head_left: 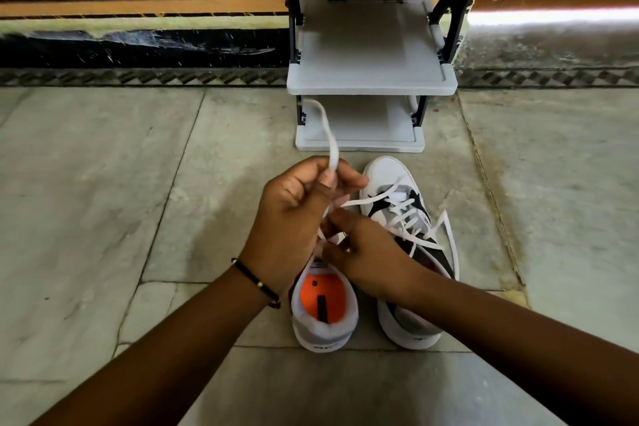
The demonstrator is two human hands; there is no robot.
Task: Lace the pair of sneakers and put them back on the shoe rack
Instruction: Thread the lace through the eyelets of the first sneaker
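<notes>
Ahead, shoe rack (370,79) — hands hide left sneaker (323,318) front.

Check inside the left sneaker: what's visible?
Inside the left sneaker: an orange insole with a dark mark. The toe end and eyelets are covered by the hands, left hand and right hand.
</notes>
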